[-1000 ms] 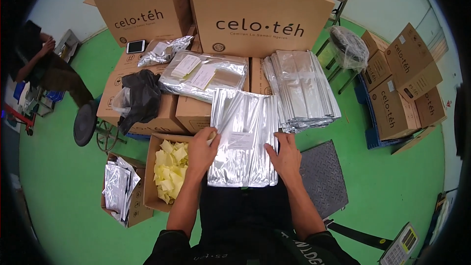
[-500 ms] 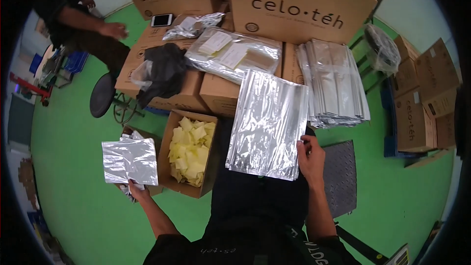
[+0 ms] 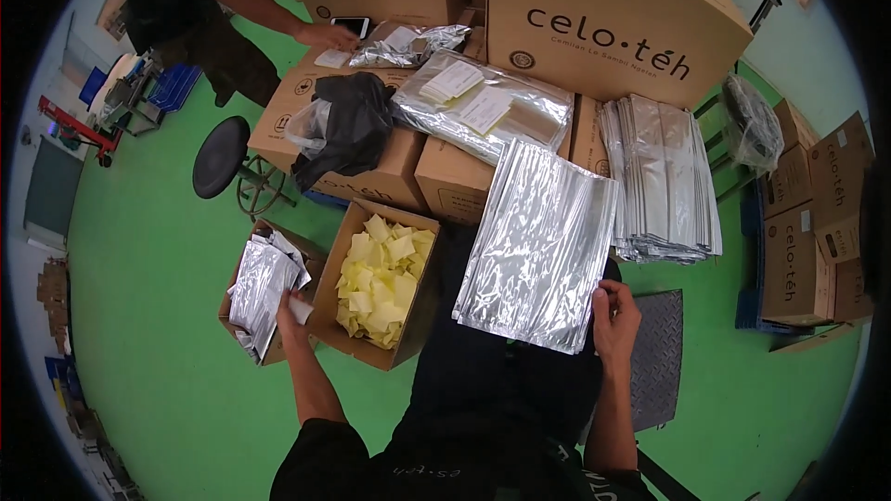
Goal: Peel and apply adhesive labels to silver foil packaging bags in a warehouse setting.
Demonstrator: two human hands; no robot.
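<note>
A stack of flat silver foil bags (image 3: pixel 538 250) lies across my lap. At its lower right edge is my right hand (image 3: pixel 616 320), thumb and curled fingers closed on the margin. Down to the left, my left hand (image 3: pixel 291 311) reaches into a small cardboard box (image 3: pixel 271 351), beside a silver foil bag (image 3: pixel 260 289) on top of others. Its fingers are partly hidden, so its grip on the bag is unclear. Between the hands stands an open carton (image 3: pixel 406 345) full of pale yellow paper slips (image 3: pixel 379 283).
Ahead, cartons (image 3: pixel 367 187) carry a black plastic bag (image 3: pixel 348 125), a silver packet with paper labels (image 3: pixel 487 97) and a tall pile of foil bags (image 3: pixel 661 176). Another person's hand (image 3: pixel 327 35) is by a phone (image 3: pixel 351 26). A round stool (image 3: pixel 221 158) stands left.
My left hand has brought the foil bag down into the small box. The other person's hand has reached right, to the phone. My view has shifted left; my right hand stays at the stack.
</note>
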